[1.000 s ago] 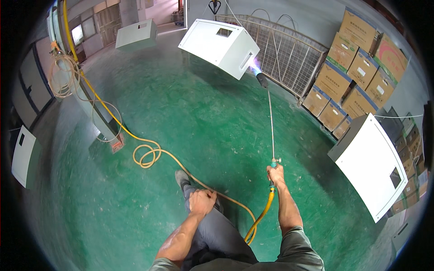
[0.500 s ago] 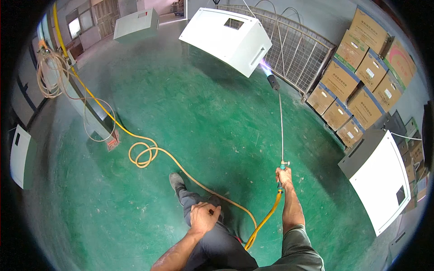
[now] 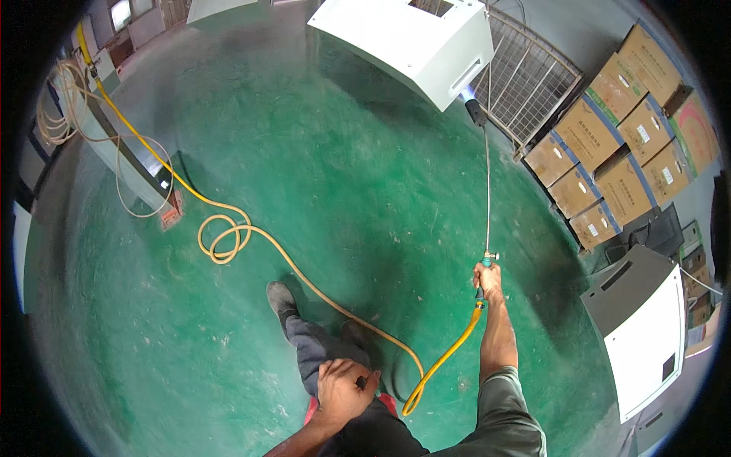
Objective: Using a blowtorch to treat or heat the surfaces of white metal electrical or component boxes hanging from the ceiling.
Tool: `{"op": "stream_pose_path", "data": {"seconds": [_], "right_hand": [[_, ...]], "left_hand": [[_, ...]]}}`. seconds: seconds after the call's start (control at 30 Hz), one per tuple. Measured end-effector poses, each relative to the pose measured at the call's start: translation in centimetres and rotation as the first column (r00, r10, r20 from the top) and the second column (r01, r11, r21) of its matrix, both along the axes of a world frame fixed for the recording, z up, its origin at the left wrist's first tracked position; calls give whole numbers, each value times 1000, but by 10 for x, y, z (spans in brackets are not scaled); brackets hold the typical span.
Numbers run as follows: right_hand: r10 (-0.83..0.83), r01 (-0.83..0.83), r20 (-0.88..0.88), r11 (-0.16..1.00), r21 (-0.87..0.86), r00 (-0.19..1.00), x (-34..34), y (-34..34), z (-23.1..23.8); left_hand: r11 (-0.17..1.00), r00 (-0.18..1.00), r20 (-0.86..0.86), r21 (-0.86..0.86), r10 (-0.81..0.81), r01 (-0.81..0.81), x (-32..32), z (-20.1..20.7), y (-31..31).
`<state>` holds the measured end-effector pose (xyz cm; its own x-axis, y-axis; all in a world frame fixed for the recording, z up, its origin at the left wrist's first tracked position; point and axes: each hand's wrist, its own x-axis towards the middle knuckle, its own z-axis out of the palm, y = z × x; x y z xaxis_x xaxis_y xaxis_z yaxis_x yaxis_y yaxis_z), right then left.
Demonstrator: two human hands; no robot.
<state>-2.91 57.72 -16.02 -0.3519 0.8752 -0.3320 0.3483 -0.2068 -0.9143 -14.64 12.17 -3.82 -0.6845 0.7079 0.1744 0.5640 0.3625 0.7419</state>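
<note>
My right hand (image 3: 489, 280) is wrapped around the green handle of a long gas torch (image 3: 487, 190). Its black nozzle points up at the lower right corner of a hanging white metal cabinet (image 3: 396, 38), and a bluish flame (image 3: 467, 93) burns at the cabinet's slotted side. From the handle a yellow hose (image 3: 454, 344) loops down beside my legs. My left hand (image 3: 343, 390) is curled in front of my thigh around a small dark object (image 3: 361, 383), mostly hidden by the fingers.
Stacked cardboard boxes (image 3: 585, 135) stand at the right behind a wire mesh cage (image 3: 525, 72). Another white cabinet (image 3: 647, 343) hangs near right. The hose crosses the green floor (image 3: 320, 198) in coils toward a post (image 3: 126, 156) at the left.
My view has shifted downward. The torch nozzle stays by the cabinet's lower right corner, and less flame shows. The nearer hose loop has opened wider beside my legs.
</note>
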Motion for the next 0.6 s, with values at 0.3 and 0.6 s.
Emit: {"op": "stream_pose_path", "data": {"seconds": [0.3, 0.6], "right_hand": [[23, -24, -32, 999, -22, 999, -9, 0, -9], [21, -22, -32, 999, -26, 999, 13, -27, -13]], "left_hand": [[1000, 999, 26, 10, -19, 19, -3, 4, 4], [1000, 1000, 4, 20, 1, -1, 0, 3, 0]]}}
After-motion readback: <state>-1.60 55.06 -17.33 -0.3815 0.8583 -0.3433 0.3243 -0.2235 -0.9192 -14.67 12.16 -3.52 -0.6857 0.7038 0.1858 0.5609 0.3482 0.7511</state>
